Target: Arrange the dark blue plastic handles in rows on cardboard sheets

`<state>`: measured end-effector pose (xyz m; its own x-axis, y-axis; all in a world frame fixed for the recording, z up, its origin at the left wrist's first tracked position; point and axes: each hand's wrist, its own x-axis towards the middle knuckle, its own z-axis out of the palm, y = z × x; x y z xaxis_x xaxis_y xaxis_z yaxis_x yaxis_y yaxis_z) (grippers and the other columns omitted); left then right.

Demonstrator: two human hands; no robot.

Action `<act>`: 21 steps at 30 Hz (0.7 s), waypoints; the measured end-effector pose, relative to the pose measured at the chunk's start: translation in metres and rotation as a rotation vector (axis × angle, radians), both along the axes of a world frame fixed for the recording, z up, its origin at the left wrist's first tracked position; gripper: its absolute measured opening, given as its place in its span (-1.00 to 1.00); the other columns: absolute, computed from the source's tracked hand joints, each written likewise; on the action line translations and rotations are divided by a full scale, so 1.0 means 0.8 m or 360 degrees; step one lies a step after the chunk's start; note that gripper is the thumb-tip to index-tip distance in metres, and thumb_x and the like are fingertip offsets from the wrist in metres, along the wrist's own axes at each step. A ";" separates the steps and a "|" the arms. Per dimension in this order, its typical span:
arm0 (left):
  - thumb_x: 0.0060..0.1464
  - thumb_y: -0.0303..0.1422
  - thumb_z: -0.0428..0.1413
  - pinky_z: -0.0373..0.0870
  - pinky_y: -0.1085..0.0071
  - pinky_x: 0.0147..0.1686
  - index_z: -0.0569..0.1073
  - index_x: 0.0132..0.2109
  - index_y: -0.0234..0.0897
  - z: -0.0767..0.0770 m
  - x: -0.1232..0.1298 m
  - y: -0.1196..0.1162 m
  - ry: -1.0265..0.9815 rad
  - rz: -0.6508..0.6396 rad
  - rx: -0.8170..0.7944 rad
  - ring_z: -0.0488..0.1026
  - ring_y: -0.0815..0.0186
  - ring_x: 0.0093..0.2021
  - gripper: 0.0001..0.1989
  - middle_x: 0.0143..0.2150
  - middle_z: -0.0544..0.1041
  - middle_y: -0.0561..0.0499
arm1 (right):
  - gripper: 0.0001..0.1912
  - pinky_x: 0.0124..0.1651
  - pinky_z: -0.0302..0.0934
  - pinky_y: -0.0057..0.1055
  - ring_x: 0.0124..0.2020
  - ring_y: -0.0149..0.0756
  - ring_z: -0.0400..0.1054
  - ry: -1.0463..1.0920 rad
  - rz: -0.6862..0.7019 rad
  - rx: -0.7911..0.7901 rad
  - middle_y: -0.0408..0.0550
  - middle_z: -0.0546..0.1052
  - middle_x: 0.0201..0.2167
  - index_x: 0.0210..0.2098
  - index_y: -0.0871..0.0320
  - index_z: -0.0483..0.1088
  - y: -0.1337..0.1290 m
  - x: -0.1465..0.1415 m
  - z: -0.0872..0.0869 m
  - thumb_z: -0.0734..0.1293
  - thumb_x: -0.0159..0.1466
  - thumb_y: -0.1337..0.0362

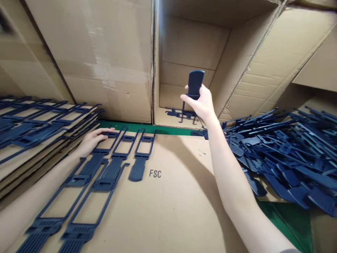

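Head camera view: we hold one navy plastic hook-ended frame [196, 81] up in front of an open carton [195, 42], its flat paddle end on top and its hooks pointing down. Our right hand [205, 103] pinches it where the paddle meets the thin bars, the thumb on the near side and the other fingers partly hidden behind; the paddle rises above the grip and the bars hang below. Our left hand [92, 140] reaches over the back-left frame [92, 163], its fingers outstretched across the upper end; we cannot tell whether they pinch it. We judge the work to be partway along: five frames lie in two slanting rows on the cardboard sheet [179, 200], three at the back and two nearer us, while the held one is not yet set down and a large loose heap [289, 161] remains at the right. Beyond the held frame, a few similar parts [175, 114] lie low in the carton. To the left, layered cardboard [18, 163] carries more frames, and "FSC" lettering [155, 174] shows beside the rows.
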<state>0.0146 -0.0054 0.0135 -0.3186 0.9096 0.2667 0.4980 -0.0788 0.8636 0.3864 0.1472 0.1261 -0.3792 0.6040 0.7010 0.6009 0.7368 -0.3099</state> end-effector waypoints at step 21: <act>-0.19 -0.29 0.14 0.08 0.10 0.25 0.53 -0.22 -0.25 -0.020 -0.005 -0.001 -0.0089 -0.0084 0.0095 0.34 0.03 0.16 -0.69 0.03 0.53 -0.08 | -0.79 -0.43 -0.04 -0.38 -0.39 -0.37 0.16 -0.0591 0.1518 0.0628 -0.12 0.44 -0.30 -0.19 0.11 0.42 -0.244 -0.060 -0.130 0.16 0.34 0.35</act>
<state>0.0105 -0.0061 -0.0022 -0.2864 0.9087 0.3038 0.4429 -0.1556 0.8830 0.3381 -0.0480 0.0225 -0.7990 -0.2917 0.5259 -0.2619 0.9560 0.1322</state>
